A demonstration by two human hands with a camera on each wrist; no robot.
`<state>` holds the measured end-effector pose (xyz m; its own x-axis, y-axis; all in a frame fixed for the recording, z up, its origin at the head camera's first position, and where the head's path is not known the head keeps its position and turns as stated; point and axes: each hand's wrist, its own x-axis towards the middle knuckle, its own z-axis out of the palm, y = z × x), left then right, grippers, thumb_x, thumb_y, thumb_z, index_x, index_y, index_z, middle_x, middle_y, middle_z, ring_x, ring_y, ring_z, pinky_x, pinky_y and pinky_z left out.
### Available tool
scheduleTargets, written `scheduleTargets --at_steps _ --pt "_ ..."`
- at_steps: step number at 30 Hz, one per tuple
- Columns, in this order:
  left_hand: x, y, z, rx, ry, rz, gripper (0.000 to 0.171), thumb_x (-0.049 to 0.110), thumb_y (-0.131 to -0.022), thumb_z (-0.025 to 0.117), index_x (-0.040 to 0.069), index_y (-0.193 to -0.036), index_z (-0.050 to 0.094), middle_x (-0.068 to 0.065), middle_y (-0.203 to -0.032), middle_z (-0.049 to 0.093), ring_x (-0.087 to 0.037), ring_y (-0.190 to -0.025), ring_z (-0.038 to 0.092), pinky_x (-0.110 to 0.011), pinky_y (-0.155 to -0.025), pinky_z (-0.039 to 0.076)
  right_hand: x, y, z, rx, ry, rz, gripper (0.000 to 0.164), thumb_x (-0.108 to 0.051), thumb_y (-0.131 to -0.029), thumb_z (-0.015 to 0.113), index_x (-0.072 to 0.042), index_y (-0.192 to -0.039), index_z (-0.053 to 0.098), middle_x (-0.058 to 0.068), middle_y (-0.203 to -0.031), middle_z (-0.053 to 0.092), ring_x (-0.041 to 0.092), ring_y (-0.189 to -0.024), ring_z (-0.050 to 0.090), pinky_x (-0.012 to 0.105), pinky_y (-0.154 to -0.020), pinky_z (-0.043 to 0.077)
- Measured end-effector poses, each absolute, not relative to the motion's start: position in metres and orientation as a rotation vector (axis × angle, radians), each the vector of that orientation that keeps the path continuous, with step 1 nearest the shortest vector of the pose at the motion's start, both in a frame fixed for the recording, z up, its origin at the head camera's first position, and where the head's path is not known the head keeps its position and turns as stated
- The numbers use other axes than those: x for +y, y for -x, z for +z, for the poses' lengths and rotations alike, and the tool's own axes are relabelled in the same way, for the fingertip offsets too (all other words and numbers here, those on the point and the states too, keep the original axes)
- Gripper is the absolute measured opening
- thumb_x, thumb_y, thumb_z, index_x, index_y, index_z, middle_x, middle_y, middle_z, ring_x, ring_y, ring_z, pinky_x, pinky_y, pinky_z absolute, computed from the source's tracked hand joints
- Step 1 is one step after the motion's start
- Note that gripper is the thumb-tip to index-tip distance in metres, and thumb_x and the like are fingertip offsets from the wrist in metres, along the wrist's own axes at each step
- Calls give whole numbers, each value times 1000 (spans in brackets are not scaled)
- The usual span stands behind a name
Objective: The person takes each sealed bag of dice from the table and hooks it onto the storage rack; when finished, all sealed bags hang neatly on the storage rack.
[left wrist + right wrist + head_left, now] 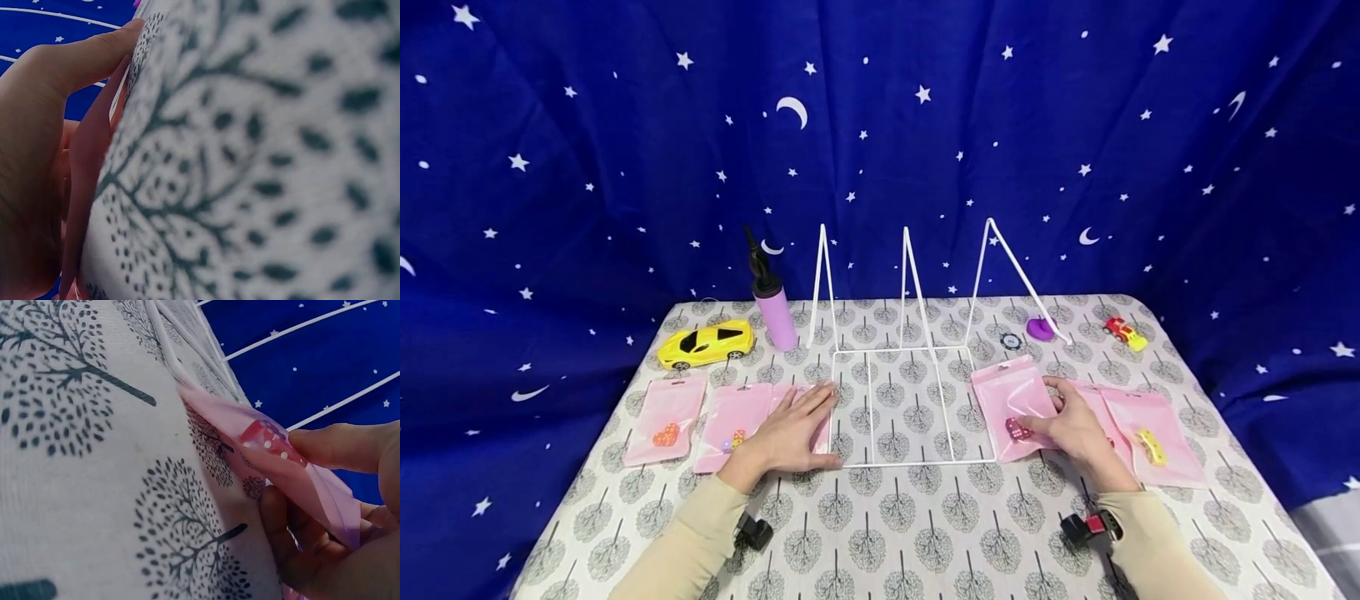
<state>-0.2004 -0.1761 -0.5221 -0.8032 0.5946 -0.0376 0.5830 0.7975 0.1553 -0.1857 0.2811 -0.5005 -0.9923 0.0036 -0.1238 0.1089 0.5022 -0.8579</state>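
Note:
My right hand (1078, 429) pinches the right edge of a pink zip bag (1003, 383), thumb on top and fingers curled underneath. Red dice with white dots (265, 440) show through that bag beside the thumb. Its left edge reaches the right side of a white wire rack (895, 463). My left hand (793, 429) lies with fingers extended over another pink bag (87, 162), mostly hidden beneath it, at the rack's left side. Farther left lie a pink bag with small coloured pieces (730, 408) and one with orange dice (662, 408).
Behind my right hand lie more pink bags, one holding a yellow piece (1150, 447). Toward the back stand a yellow toy car (707, 344) and a purple hand pump (777, 321). A purple item (1040, 329), a small round disc (1011, 341) and a red-yellow toy (1124, 333) lie back right.

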Motion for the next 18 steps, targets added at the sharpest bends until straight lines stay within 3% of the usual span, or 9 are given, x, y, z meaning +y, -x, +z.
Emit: scheduleTargets --at_steps 4,11,18 --pt "-176 200 -522 2906 -967 214 112 80 -75 55 9 -155 23 -8 -164 15 -29 -150 18 -57 -121 12 282 182 -499 2696 -101 -1486 75 -22 -76 83 -2 -137 44 24 -118 65 13 -84 61 23 -71 51" --pt "-178 198 -522 2911 -959 204 111 80 -75 55 8 -155 24 -9 -164 14 -29 -150 18 -58 -121 13 283 180 -497 2793 -80 -1399 49 -27 -77 82 -1 -114 64 15 -98 71 10 -75 58 22 -63 49" --pt "-176 200 -522 2906 -961 212 111 80 -75 55 10 -155 24 -8 -164 14 -28 -150 17 -57 -121 12 287 175 -498 2843 -48 -1377 48 -28 -79 81 0 -115 65 17 -100 72 9 -77 60 20 -65 50"
